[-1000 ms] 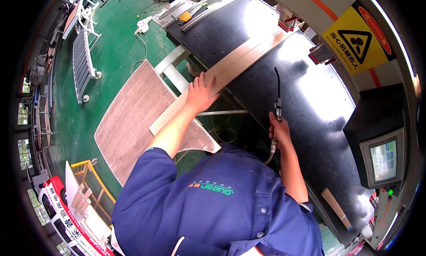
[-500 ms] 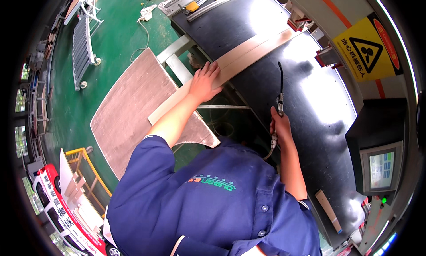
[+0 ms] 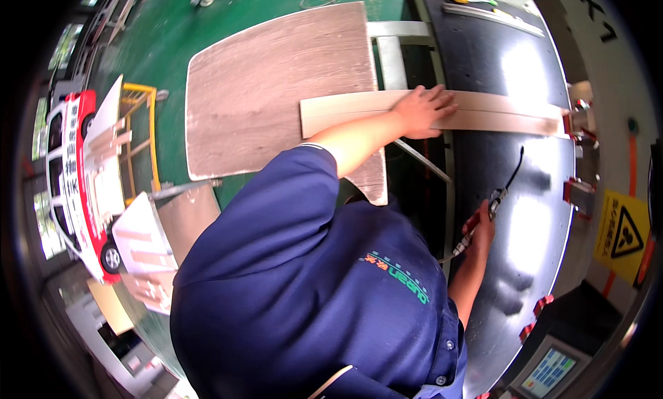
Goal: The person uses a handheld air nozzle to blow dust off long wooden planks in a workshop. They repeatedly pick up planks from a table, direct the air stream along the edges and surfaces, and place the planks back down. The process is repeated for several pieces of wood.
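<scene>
My left hand [image 3: 423, 111] lies flat, fingers spread, on a long pale wooden plank [image 3: 504, 115] that stretches from a stack of boards across onto the glossy black machine table [image 3: 525, 60]. My right hand [image 3: 479, 233] is closed around an air blow gun [image 3: 498, 195] with a thin black nozzle pointing out over the black table, a hose trailing from its grip. The plank's far end rests against a red and metal stop [image 3: 570, 121].
A big grey-brown board [image 3: 276, 88] lies on the green floor beside the machine. A yellow frame cart [image 3: 141, 133] and a red and white trolley [image 3: 72, 185] stand at the left. A yellow warning sign [image 3: 625, 234] and a control screen [image 3: 549, 371] are at the right.
The view has swung round, so the table and plank now lie across the top. My left hand stays on the plank and my right keeps the blow gun.
</scene>
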### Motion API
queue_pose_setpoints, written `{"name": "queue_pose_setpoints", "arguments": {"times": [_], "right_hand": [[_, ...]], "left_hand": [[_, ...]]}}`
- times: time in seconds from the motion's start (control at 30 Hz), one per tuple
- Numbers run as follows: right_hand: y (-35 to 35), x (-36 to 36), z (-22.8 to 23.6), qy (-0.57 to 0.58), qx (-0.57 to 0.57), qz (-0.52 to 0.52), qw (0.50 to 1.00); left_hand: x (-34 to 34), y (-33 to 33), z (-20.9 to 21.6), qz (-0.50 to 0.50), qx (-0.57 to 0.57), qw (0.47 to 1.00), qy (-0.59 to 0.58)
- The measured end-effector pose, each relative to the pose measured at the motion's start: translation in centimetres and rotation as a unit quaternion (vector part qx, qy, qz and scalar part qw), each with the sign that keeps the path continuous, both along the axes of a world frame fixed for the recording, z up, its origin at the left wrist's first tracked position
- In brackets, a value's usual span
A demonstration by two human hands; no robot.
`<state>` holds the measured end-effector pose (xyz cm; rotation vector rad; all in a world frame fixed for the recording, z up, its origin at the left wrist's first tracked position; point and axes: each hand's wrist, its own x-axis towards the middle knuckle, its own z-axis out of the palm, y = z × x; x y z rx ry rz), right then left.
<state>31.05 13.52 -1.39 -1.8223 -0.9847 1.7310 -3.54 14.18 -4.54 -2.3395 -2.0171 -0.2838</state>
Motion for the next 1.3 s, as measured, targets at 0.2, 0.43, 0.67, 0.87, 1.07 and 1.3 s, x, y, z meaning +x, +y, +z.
{"name": "queue_pose_setpoints", "arguments": {"times": [0.2, 0.43, 0.67, 0.87, 1.07, 1.3], "right_hand": [[-0.4, -0.8, 0.7, 0.015, -0.007, 0.014, 1.000], [-0.9, -1.2, 1.2, 0.007, 0.006, 0.046, 0.999], [-1.7, -0.7, 1.1, 0.004, -0.009, 0.015, 1.000], [-0.5, -1.6, 2.3, -0.010, 0.002, 0.058, 0.998], [-1.0, -1.3, 2.9, -0.006, 0.043, 0.020, 0.999], [-1.4, -0.5, 3.1, 0.019, 0.051, -0.028, 0.998]], "left_hand": [[0.1, -0.1, -0.4, 0.016, -0.001, 1.000, 0.006], [0.1, -0.2, -0.7, 0.027, -0.003, 1.000, -0.006], [0.6, 0.8, -0.2, -0.016, 0.004, 1.000, 0.001], [0.4, 0.7, 0.1, 0.007, -0.035, 0.999, -0.032], [2.0, 1.4, 0.7, 0.020, -0.052, 0.997, -0.052], [1.6, 1.8, 0.0, 0.026, -0.055, 0.998, -0.031]]}}
